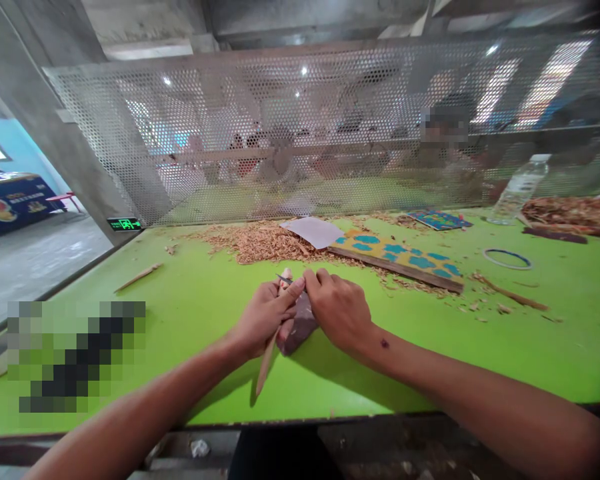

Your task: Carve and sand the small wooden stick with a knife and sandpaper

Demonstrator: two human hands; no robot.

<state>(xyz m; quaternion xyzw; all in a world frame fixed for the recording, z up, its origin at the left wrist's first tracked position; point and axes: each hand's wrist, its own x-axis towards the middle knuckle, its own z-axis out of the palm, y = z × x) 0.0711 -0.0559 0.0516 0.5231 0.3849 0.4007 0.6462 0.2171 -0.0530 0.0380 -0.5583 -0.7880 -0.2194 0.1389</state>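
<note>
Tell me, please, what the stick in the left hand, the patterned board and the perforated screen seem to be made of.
The stick in the left hand looks like pale, unfinished wood, matching the curled shavings nearby. The patterned board seems to be wood painted yellow and teal, with a brown edge showing. The screen looks like grey perforated sheet metal with regular round holes; the exact metal cannot be told.

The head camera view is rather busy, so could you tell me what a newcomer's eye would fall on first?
The bright green table stands out first, with both hands near its front edge: the left hand holds a pale wooden stick, and the right hand lies over a dark cloth. Beyond them lie a heap of wood shavings and a yellow-and-blue painted board.
</note>
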